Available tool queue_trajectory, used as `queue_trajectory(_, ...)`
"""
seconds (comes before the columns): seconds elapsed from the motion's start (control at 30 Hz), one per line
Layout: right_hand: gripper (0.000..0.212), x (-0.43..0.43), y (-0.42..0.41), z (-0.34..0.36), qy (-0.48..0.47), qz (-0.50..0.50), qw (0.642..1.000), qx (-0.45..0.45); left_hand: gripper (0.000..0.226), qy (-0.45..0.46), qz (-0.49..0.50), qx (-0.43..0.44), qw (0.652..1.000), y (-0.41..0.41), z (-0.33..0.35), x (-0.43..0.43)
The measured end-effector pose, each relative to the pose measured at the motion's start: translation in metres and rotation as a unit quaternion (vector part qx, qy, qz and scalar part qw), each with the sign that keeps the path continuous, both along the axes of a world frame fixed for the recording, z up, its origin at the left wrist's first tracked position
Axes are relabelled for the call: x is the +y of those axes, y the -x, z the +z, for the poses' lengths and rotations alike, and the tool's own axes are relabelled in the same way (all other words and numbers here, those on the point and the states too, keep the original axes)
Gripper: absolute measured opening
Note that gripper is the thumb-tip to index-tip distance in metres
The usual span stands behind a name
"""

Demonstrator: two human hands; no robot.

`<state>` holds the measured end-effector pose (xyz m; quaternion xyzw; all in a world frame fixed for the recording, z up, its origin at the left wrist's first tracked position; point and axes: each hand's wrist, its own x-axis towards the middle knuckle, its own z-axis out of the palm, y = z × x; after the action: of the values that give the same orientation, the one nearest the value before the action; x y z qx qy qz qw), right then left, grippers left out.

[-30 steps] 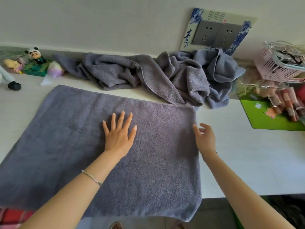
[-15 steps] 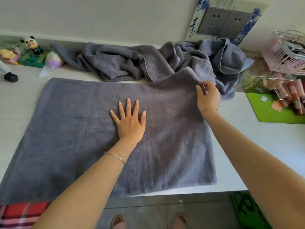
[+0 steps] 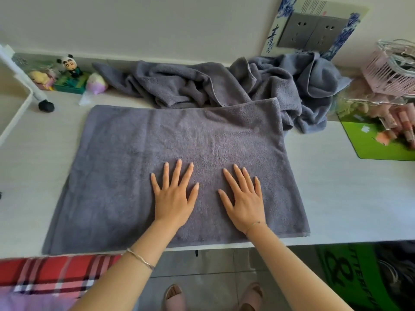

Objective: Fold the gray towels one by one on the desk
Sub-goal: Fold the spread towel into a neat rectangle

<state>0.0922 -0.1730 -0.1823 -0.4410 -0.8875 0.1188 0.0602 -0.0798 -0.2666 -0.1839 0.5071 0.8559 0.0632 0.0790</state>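
The right hand [image 3: 243, 198] has let go of the far right corner it was pinching half a second ago and come down flat beside the left hand [image 3: 174, 198], which has slid nearer. That corner now lies down instead of being lifted.

Both hands press palm-down on the near middle of the gray towel [image 3: 157, 142]. Each grip is wide, with fingers splayed, and holds nothing. The towel is spread as a smooth rectangle on the desk [image 3: 348, 198], with its near edge along the desk's near edge. Its far right corner rests against the heap of gray towels [image 3: 202, 84]. Whether it is already doubled once I cannot tell.

The task looks to be at an early stage. This towel is being smoothed and still needs folding down to size. The heap along the far edge is crumpled and untouched, and no finished stack is in view.

The desk is pale and smooth. A panda figurine [image 3: 70, 65] and small toys stand at far left, and a green mat [image 3: 377, 147] and a pink basket [image 3: 390, 72] are at right. A wall socket [image 3: 312, 30] sits above the heap. Below the desk edge are tiled floor and a plaid cloth [image 3: 56, 272] at near left.
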Motion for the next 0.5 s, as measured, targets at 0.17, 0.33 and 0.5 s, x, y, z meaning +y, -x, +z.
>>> queue_trajectory(0.17,0.066,0.011,-0.07,0.003,0.013,-0.117,0.991,-0.063,0.069,0.005,0.075,-0.004,0.997,0.024,-0.002,-0.029)
queue_trajectory(0.33,0.067,0.005,-0.077,0.017,0.063,-0.155,0.981,-0.094,0.066,0.03,0.147,-0.018,0.989,0.07,0.004,-0.074)
queue_trajectory(0.5,0.074,-0.038,-0.009,0.025,0.041,-0.053,0.997,-0.027,0.066,0.069,0.224,-0.041,0.971,0.078,0.021,-0.083)
